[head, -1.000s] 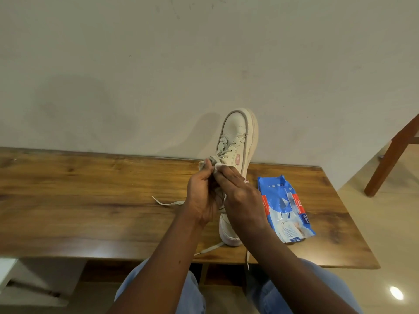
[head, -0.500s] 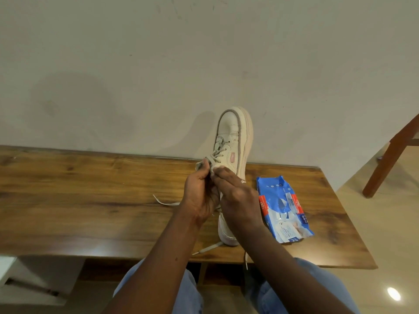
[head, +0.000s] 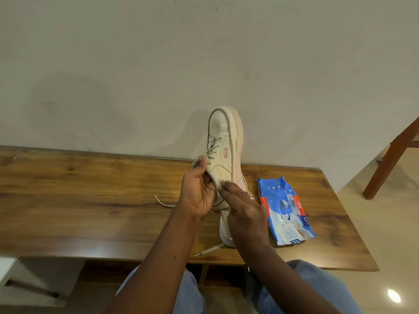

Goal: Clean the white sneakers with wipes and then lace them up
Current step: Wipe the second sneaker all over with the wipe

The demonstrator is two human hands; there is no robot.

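white sneaker (head: pixel 223 141) stands heel-down near the front edge of the wooden surface (head: pixel 79 200), toe up before the wall (head: pixel 136 75). the left hand (head: pixel 199 193) curls its fingers round the upper by the laces; the right hand (head: pixel 244 214) lays straight fingers on its side. a blue wipes pack (head: pixel 285 214) lies just right of it, near the right edge. a lace end (head: pixel 163 202) trails onto wide bare wood at left.

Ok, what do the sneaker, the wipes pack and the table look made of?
The sneaker looks like smooth, matte off-white leather or a synthetic, going by its stitched panels. The wipes pack is glossy blue plastic film, crinkled. The table looks like wood or wood-grain laminate, lightly glossy, with glare patches.
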